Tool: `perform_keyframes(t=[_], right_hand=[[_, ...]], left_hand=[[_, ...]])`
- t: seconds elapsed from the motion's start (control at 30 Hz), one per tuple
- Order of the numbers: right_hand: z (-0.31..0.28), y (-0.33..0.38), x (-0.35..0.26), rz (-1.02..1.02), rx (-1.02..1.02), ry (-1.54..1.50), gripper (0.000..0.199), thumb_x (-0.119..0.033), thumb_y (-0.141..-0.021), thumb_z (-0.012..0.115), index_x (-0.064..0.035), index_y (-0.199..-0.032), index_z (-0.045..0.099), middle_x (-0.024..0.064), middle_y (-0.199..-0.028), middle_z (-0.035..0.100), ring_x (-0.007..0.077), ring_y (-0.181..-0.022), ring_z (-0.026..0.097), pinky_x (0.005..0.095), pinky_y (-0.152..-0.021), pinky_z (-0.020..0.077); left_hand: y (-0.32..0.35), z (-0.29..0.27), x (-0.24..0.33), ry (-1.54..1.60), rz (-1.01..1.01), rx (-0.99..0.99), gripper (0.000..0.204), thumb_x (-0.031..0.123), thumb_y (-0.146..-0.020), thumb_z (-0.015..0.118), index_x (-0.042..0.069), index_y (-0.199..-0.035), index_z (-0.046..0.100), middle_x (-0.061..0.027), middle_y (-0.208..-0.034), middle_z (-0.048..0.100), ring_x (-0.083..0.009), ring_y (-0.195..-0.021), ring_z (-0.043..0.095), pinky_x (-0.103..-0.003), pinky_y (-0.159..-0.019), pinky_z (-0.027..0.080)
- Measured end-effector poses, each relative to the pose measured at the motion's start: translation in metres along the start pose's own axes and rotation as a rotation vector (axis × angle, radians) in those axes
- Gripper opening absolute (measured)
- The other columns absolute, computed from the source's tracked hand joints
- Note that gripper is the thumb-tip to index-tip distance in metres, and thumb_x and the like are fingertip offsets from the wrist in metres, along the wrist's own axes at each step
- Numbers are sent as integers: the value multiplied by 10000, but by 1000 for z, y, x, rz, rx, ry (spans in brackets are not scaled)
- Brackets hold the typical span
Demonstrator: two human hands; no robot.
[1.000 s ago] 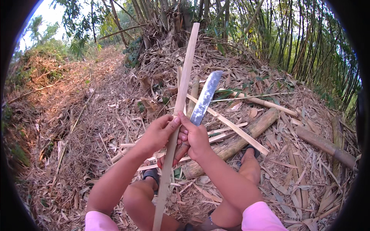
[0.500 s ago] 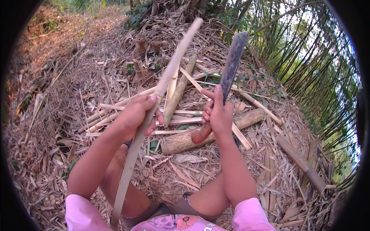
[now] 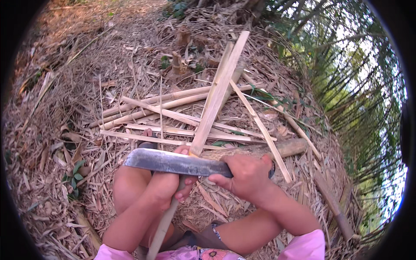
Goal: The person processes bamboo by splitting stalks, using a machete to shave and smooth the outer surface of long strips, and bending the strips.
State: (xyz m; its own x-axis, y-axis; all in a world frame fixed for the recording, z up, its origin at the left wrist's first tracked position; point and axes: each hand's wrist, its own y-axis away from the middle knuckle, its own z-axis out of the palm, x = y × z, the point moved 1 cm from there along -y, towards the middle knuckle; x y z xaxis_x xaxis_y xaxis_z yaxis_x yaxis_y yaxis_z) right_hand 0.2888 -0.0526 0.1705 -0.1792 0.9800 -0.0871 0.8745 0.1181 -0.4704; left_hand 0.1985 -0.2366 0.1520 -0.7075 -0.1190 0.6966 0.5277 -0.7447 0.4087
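I judge the splitting barely begun: my right hand [image 3: 248, 175], fingers wrapped tight on the handle, lays the broad knife [image 3: 173, 162] flat across the bamboo strip [image 3: 216, 97] just in front of the log [image 3: 260, 150], while my left hand [image 3: 167, 184] clamps the strip below the blade, fingers curled round it. No cut shows in the strip beyond the log — it looks whole. Behind the log lie thinner slats [image 3: 173, 117], seemingly finished pieces — how many remain I cannot tell.

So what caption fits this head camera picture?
Right hand lays a machete across the bamboo strip held by the left hand.
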Motion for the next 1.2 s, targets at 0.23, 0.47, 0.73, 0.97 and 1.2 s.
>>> perform_keyframes(t=[0.23, 0.47, 0.73, 0.97, 1.2], right_hand=[[27, -12, -7, -104, 48, 8, 642, -689, -813, 618, -65, -685, 540, 83, -594, 535, 246, -496, 582, 349, -474, 467], [24, -1, -11, -142, -61, 44, 677, -739, -790, 593, -77, -665, 522, 63, -565, 501, 229, -462, 551, 337, -456, 453], [28, -10, -4, -245, 40, 107, 678, -754, -793, 563, -96, -639, 512, 57, -542, 495, 223, -446, 543, 345, -441, 441], [49, 2, 37, 104, -25, 75, 678, -734, -869, 483, -85, -676, 505, 87, -584, 516, 307, -513, 562, 419, -469, 432], [45, -17, 52, 12, 63, 210, 628, -702, -851, 550, -108, -650, 524, 106, -566, 578, 241, -472, 600, 368, -429, 442]], left_hand=[[6, 1, -6, 17, 39, 32, 331, 366, -1082, 330, 122, -1283, 430, -4, -644, 414, -66, -361, 300, -237, -330, 283], [2, -9, -33, 75, -60, -39, 367, 378, -1081, 337, 143, -1354, 404, 12, -623, 374, -64, -355, 299, -239, -323, 273], [6, -9, -35, 83, -90, 38, 424, 412, -1070, 366, 146, -1397, 410, 15, -637, 379, -58, -377, 283, -225, -345, 260], [7, -17, -34, 80, -92, 12, 414, 405, -1073, 362, 139, -1381, 440, 17, -637, 367, -56, -388, 267, -223, -360, 260], [11, -16, -37, 40, -107, 22, 377, 375, -1076, 362, 128, -1338, 472, 12, -614, 377, -73, -384, 287, -233, -350, 262]])
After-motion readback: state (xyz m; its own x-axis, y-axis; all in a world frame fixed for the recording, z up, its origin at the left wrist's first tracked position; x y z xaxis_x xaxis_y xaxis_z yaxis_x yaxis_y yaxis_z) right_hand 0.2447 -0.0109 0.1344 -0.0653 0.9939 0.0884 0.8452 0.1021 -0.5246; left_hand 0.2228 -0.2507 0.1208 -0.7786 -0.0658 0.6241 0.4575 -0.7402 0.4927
